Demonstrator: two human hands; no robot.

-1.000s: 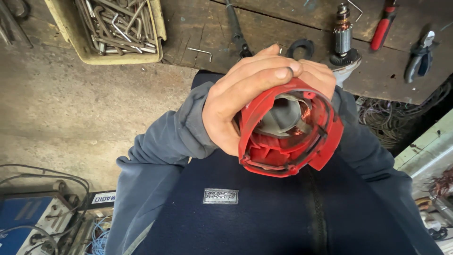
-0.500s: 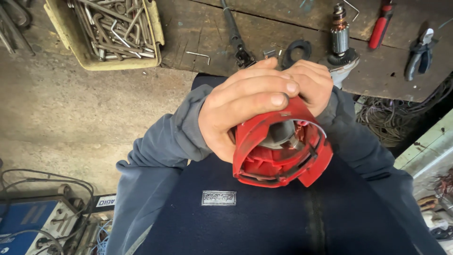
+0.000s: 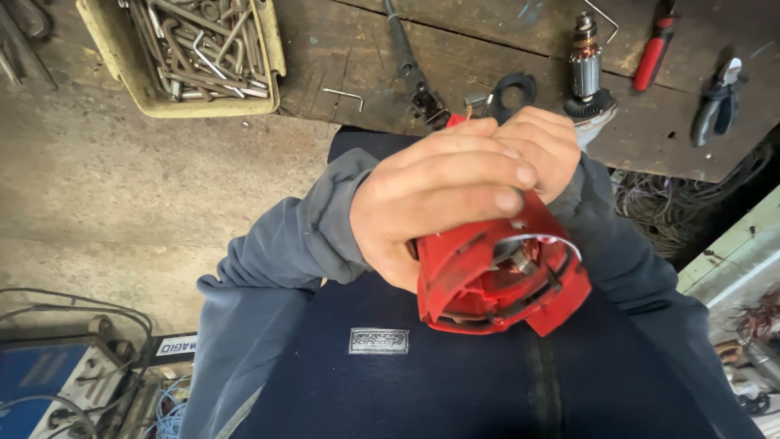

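Gripping the red housing just in front of the bench, below its near edge: left hand clamping its fingers closed over the top, right hand curling closed round the side towards the bench. Judging it best: holding the open end steady and facing up, sparing the thin wire loop at the rim. Hiding most of the shell under fingers; blurring the metal parts inside beyond telling; covering the right palm entirely.

A small grey rectangular patch label sits on my dark jacket, and a white strip label lies lower left.
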